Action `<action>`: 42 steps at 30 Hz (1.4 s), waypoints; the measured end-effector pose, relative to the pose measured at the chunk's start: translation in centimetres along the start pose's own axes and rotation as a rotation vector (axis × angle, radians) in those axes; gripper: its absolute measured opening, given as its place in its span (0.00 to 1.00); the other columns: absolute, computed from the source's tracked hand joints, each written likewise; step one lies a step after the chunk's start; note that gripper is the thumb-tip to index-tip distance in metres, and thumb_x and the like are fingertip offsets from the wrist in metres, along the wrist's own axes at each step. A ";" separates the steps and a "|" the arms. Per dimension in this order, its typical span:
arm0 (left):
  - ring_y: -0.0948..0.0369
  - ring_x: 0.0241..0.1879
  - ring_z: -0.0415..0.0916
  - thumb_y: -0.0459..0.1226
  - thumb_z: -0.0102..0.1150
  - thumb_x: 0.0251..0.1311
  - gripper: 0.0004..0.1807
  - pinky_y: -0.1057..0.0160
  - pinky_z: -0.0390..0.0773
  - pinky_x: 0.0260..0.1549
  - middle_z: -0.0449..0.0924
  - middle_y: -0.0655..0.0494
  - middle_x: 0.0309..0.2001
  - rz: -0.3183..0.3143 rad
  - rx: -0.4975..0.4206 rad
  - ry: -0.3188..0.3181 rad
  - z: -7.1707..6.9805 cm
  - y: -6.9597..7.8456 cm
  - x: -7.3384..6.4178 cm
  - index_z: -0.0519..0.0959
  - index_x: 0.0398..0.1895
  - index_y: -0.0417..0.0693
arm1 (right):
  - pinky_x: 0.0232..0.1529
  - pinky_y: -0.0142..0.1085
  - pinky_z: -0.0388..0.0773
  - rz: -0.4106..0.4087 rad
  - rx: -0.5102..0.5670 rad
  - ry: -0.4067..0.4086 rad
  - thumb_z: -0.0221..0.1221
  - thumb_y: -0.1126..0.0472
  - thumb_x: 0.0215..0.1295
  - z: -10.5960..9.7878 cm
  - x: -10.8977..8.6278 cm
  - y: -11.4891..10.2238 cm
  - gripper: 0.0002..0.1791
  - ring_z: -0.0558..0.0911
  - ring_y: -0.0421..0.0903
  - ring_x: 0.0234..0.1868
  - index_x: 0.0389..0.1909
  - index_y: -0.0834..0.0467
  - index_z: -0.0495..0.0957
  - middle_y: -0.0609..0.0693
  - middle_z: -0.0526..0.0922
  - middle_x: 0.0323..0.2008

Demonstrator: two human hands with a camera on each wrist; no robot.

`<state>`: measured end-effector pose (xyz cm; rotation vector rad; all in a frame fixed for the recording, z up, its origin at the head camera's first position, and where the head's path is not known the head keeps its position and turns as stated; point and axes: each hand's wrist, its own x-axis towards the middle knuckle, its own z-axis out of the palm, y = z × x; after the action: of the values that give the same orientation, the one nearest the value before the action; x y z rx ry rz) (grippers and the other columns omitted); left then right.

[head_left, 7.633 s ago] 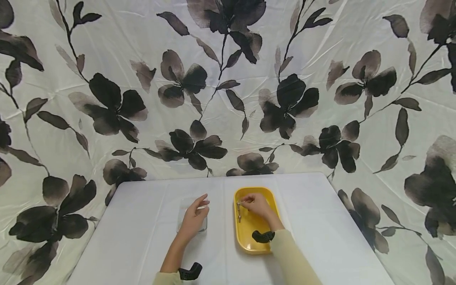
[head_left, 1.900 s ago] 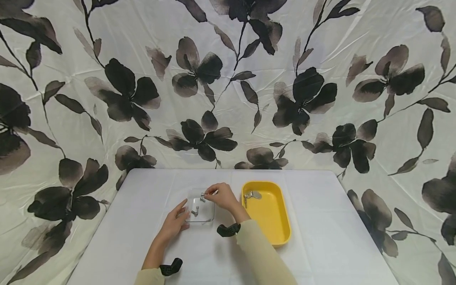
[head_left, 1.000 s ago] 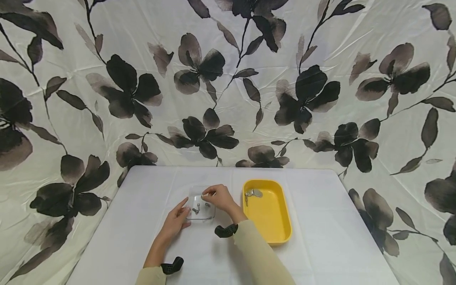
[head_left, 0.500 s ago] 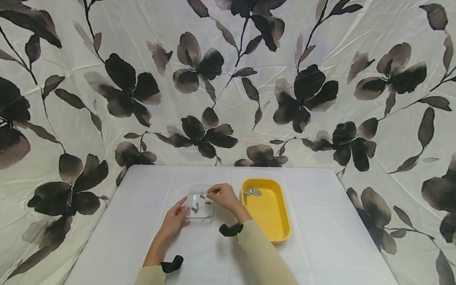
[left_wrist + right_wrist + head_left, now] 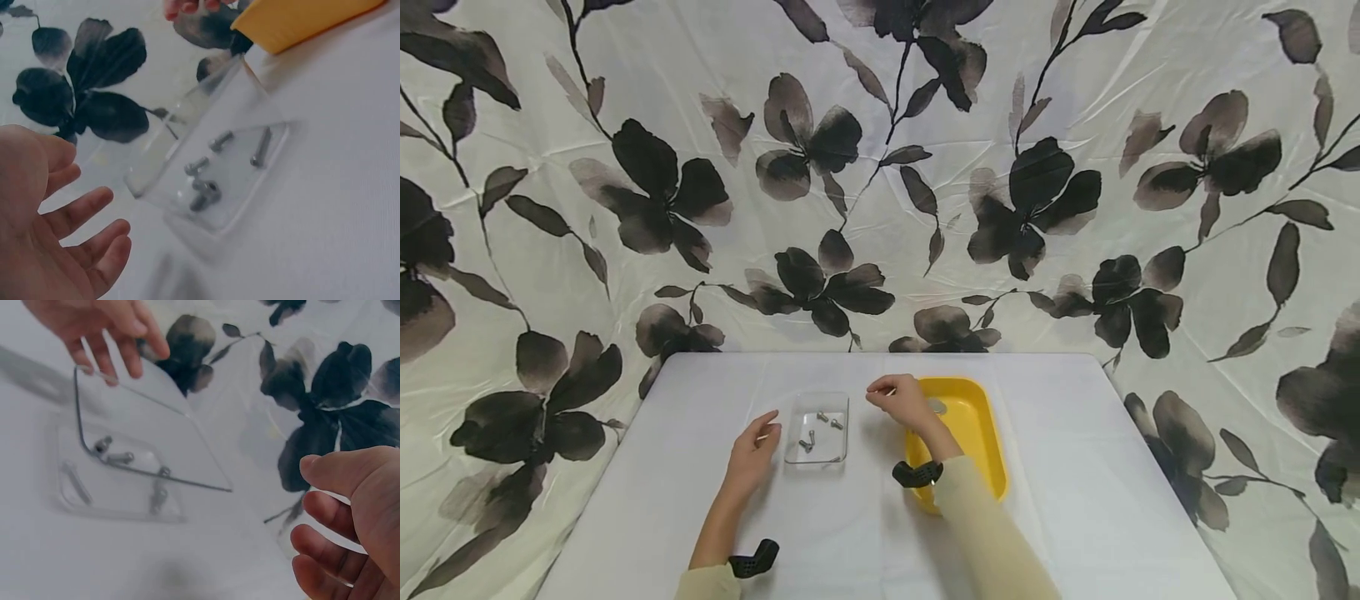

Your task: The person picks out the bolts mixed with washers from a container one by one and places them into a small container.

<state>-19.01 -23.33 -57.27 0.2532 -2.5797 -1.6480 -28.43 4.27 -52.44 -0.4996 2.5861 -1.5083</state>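
Observation:
A clear plastic box (image 5: pixel 817 462) stands on the table with several small metal bolts (image 5: pixel 837 423) lying loose inside. My left hand (image 5: pixel 754 454) hovers just left of the box, apart from it; in the left wrist view its fingers (image 5: pixel 94 203) are relaxed and hold nothing. To the right of the box, my right hand (image 5: pixel 906 404) is over the left rim of the yellow tray (image 5: pixel 977 450). The right wrist view shows its thumb and fingers (image 5: pixel 325 547) loosely bent, with nothing between them. A silver round-ended piece (image 5: pixel 937 406) in the tray is partly hidden by this hand.
White cloth covers the table (image 5: pixel 850 542). A floral fabric backdrop (image 5: pixel 880 208) rises behind its far edge. The box and the tray stand side by side, with a gap of table between them.
My right hand has let go of a bolt in the clear box and moved right, toward the yellow tray. My left hand has come away from the box's left side.

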 end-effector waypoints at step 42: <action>0.53 0.40 0.82 0.43 0.54 0.70 0.30 0.58 0.84 0.33 0.75 0.41 0.53 0.072 -0.177 -0.432 9.9 7.3 0.0 0.60 0.73 0.53 | 0.30 0.33 0.78 0.190 -0.053 0.211 0.70 0.63 0.54 -1.3 -2.8 9.2 0.06 0.78 0.42 0.29 0.32 0.61 0.85 0.48 0.84 0.30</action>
<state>-21.16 -11.46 -54.82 -0.2305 -2.6547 -2.0814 -28.22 10.49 -59.94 -0.0979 2.7424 -1.5048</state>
